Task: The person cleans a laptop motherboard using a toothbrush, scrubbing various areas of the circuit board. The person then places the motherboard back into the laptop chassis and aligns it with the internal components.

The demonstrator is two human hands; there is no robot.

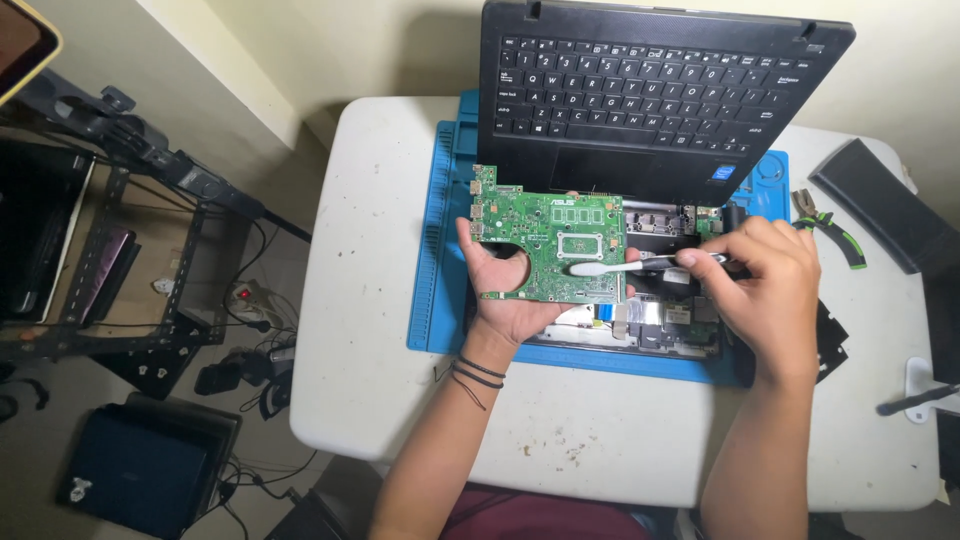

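My left hand [505, 290] holds a green laptop circuit board [545, 235] from underneath, lifted above the blue work mat [435, 280]. My right hand [765, 280] grips a white toothbrush-like brush [610, 267], whose head rests on the lower right part of the board. Under the board lies the opened laptop base [650, 318] with its inner parts showing.
A black laptop keyboard panel [650, 90] leans at the back of the white table [380, 400]. Green-handled pliers [830, 228] and a black flat part [885, 205] lie at the right. A metal rack [120, 260], cables and a dark case [140, 470] stand on the floor at left.
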